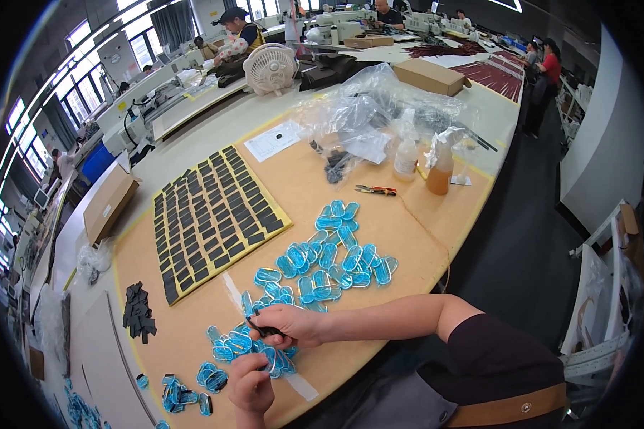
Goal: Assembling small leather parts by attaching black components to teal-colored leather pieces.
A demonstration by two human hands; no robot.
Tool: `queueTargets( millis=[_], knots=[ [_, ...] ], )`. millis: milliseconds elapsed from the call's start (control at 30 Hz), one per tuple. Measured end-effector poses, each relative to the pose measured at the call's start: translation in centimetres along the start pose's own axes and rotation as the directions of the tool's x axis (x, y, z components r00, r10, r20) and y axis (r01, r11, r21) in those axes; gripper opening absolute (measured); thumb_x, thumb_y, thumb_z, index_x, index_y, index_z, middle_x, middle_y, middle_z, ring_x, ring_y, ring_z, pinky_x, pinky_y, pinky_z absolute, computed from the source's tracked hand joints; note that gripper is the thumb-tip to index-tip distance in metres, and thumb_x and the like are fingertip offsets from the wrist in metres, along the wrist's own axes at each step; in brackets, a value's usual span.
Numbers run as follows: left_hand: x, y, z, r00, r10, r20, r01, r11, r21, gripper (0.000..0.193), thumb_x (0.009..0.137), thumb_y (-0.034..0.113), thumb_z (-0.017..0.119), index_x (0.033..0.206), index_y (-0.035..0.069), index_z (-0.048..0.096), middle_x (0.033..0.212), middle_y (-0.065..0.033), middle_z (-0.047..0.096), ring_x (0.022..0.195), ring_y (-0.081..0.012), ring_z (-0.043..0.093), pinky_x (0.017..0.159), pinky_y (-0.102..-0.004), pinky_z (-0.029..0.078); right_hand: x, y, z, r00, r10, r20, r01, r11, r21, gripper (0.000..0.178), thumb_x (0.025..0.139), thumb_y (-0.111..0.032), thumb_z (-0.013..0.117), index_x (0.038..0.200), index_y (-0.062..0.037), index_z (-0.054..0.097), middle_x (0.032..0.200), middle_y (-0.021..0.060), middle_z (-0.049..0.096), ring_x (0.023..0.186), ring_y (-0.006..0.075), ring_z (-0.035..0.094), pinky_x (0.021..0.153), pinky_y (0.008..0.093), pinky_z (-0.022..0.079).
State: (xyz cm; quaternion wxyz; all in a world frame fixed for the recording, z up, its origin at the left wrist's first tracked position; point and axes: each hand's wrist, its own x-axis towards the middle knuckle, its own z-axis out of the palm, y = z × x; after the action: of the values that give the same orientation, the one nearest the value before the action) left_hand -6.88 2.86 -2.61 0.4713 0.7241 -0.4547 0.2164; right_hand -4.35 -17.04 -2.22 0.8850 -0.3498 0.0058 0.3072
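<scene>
My right hand reaches in from the right, its fingers closed round a small black hand tool whose exact kind is hard to make out. Just below it, my left hand is curled with finger and thumb together; whatever they pinch is too small or hidden to name. Under and around both hands lie many oval metal rings covered in blue film, heaped loosely on the tan tabletop. Some rings in a small group at the lower left show black bands.
A yellow-edged board carries rows of black strips; more black strips lie left. Farther off are orange-handled snips, a bottle of amber liquid, plastic wrap, a cardboard box and a fan. Other people work beyond.
</scene>
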Motion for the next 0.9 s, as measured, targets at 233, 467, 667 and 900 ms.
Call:
queueTargets(
  millis=[233, 467, 667, 900],
  knots=[
    [-0.8, -3.8, -2.9, 0.728, -0.685, 0.038, 0.668, 0.696, -0.265, 0.029, 0.086, -0.005, 0.065, 0.111, 0.002, 0.051, 0.104, -0.0099, 0.058, 0.090, -0.0146, 0.058, 0.080, -0.0281, 0.049, 0.1, -1.1, -0.2, 0.983, -0.178, -0.051, 0.167, 0.970, -0.175, 0.028, 0.100, -0.023, 0.041, 0.113, -0.0024, 0.056, 0.078, -0.0013, 0.054, 0.056, 0.0040, 0.047, 0.044, 0.0202, 0.030],
    [-0.5, -0.4, -5.1, 0.823, -0.561, -0.083, 0.526, 0.700, 0.482, 0.041, 0.078, 0.002, 0.069, 0.116, -0.001, 0.055, 0.117, -0.0164, 0.054, 0.110, -0.0349, 0.050, 0.097, -0.0418, 0.040, -0.5, -1.2, 0.6, 0.996, -0.085, 0.018, 0.087, 0.974, -0.207, 0.030, 0.100, -0.030, 0.045, 0.108, -0.0043, 0.058, 0.076, -0.0012, 0.054, 0.056, 0.0041, 0.048, 0.043, 0.0198, 0.031],
    [-6.3, 3.4, -10.3, 0.719, -0.694, -0.040, 0.524, 0.503, 0.688, 0.038, 0.076, 0.003, 0.070, 0.112, -0.001, 0.059, 0.122, -0.0177, 0.056, 0.111, -0.0367, 0.051, 0.097, -0.0424, 0.042, -1.1, -0.9, 1.4, 0.999, -0.044, 0.000, 0.042, 0.965, -0.257, 0.030, 0.100, -0.037, 0.050, 0.094, -0.0083, 0.057, 0.072, -0.0042, 0.051, 0.054, 0.0024, 0.047, 0.043, 0.0186, 0.029],
    [-9.1, 2.1, -10.4, 0.770, -0.626, -0.118, 0.545, 0.550, 0.633, 0.023, 0.080, -0.005, 0.064, 0.102, -0.005, 0.059, 0.116, -0.0180, 0.057, 0.108, -0.0356, 0.055, 0.091, -0.0415, 0.046, -1.0, 0.1, 1.7, 1.000, 0.016, 0.015, -0.010, 0.941, -0.338, 0.027, 0.100, -0.036, 0.053, 0.092, -0.0102, 0.058, 0.072, -0.0056, 0.050, 0.054, 0.0023, 0.046, 0.045, 0.0190, 0.029]
  ],
)
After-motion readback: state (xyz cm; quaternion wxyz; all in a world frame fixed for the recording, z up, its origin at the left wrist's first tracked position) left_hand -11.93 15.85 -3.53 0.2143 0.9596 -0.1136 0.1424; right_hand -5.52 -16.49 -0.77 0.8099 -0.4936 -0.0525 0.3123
